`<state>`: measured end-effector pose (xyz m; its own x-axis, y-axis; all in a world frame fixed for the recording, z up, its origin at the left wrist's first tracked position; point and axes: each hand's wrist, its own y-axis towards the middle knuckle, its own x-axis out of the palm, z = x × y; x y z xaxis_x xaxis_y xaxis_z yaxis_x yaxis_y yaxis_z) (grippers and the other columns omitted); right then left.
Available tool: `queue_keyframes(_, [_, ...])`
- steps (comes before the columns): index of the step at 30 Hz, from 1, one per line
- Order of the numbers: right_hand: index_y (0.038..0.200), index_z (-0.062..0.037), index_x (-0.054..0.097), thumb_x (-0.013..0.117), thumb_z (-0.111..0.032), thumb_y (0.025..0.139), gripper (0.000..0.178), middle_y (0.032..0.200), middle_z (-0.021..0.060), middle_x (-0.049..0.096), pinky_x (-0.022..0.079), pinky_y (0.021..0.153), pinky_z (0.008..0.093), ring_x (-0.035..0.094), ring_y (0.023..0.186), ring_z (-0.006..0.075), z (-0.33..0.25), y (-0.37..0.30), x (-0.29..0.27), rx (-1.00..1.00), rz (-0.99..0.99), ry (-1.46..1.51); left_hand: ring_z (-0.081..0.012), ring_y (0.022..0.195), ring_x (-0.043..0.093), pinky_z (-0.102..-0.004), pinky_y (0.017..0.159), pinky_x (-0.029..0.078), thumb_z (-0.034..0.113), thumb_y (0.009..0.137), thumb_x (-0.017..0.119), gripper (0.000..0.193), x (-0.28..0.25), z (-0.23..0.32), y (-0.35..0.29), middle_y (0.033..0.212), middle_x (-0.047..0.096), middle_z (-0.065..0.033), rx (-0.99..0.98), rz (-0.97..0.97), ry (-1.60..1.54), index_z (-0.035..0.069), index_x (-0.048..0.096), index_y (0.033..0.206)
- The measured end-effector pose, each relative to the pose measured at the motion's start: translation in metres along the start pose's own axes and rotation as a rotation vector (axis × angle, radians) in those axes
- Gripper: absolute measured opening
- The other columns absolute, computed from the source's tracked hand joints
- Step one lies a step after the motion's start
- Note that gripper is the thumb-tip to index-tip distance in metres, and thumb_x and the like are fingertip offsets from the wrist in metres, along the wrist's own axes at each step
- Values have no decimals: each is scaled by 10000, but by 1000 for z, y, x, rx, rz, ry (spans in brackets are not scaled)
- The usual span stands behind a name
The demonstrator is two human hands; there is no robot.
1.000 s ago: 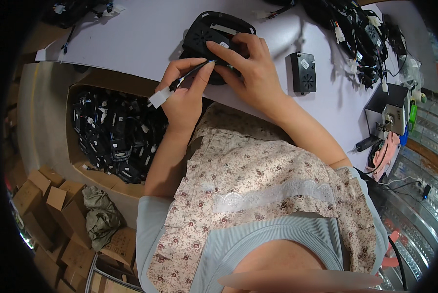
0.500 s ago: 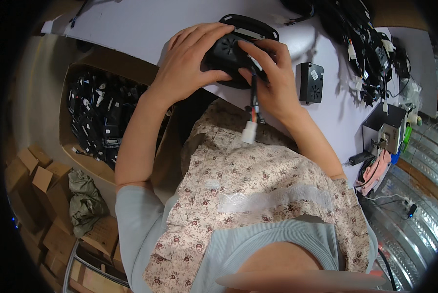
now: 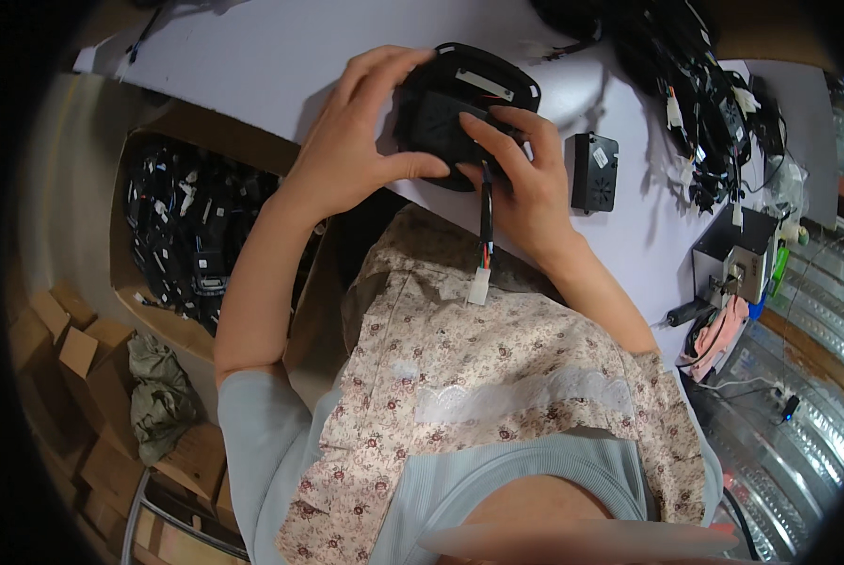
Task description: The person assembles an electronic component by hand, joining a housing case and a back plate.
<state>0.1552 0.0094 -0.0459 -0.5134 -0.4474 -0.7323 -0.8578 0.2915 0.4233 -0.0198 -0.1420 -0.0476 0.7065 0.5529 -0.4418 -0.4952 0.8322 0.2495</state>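
A black oval plastic housing (image 3: pixel 523 83) lies near the table's front edge, with a pale metal strip (image 3: pixel 484 84) inside it. Over its nearer part is a flat black box (image 3: pixel 438 121) with a radial slot pattern. My left hand (image 3: pixel 346 141) curves round the housing's left side, fingertips at the far rim, thumb by the box's near edge. Closed on the box's right end is my right hand (image 3: pixel 527 179), index finger on top and thumb at the near side. A sleeved black cable (image 3: pixel 486 212) hangs from there to a white connector (image 3: pixel 478 286) over my apron.
A similar black box (image 3: pixel 595 173) lies to the right on the white table (image 3: pixel 252 66). Bundled black wired parts (image 3: pixel 714 104) are at the far right, with a metal-fronted device (image 3: pixel 737 254) nearer. At left stands a carton (image 3: pixel 182 334) of black parts; folded cartons (image 3: pixel 97 377) lie below.
The flat box has shifted toward me within the housing, baring more of the metal strip. My right hand and the hanging connector have moved slightly nearer; my left hand stays at the housing's side.
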Motion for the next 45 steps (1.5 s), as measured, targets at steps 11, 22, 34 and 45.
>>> queue_keyframes(11, [1500,-89,454,677,-115,869,670,1329,214,548,426,1084,402,493,1307,372,6,-28,-31,206,21,221,-309,1255,549,-438,1087,417,260,801,857,735,0,6,1,1360,548,-167,-157,-59,83,31,477,1387])
queue_keyframes(22, [1579,-100,288,705,-62,936,767,1383,104,519,536,915,302,601,1097,153,-8,-39,-54,319,238,816,-269,1271,548,-402,1087,446,-21,821,796,794,42,68,-2,1402,507,-150,-124,68,-492,32,363,1485])
queue_keyframes(34, [1534,-114,334,695,-117,940,695,1064,111,673,520,713,263,649,878,132,46,-147,-144,951,604,863,-339,1228,533,-449,1072,381,296,803,834,643,125,102,51,1385,544,-143,504,-309,420,70,590,1354])
queue_keyframes(45, [1487,-84,402,673,-289,968,620,754,97,675,515,638,291,654,675,155,52,-150,-147,1008,427,287,-327,1322,468,-486,1124,311,357,807,813,640,162,96,58,1383,563,-119,524,-352,441,72,606,1342])
